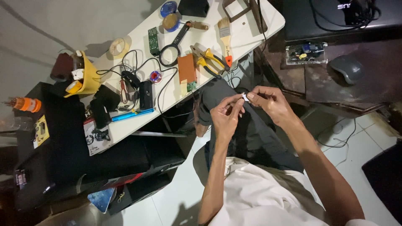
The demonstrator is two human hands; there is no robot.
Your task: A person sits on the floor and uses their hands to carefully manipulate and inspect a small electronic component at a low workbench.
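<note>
Both hands met above the person's lap, over dark trousers. The left hand (pixel 226 115) and the right hand (pixel 268 102) pinched a small white piece (pixel 245 97) between thumb and fingertips, closed tight on it from either side. The piece was too small to identify. It sat in mid-air between the two hands, just off the near edge of the white table (pixel 251 35).

The table ran diagonally across the upper left of the view and carried a crowded layout. A magnifying glass (pixel 169 52) lay near the middle, with a green circuit board (pixel 153 40) just beside it. Yellow-handled pliers (pixel 209 60) lay next to a brown board (pixel 186 69), and a paintbrush (pixel 225 35) lay close by. A roll of tape (pixel 118 46), a yellow container (pixel 86 77), tangled black cables (pixel 138 67) and a blue pen (pixel 132 114) occupied the left portion.

To the right stood a dark wooden desk (pixel 356 90) with a grey computer mouse (pixel 346 68) and a laptop (pixel 335 14). The floor (pixel 176 196) was laid with pale tiles. A black case (pixel 54 150) stood at the left.
</note>
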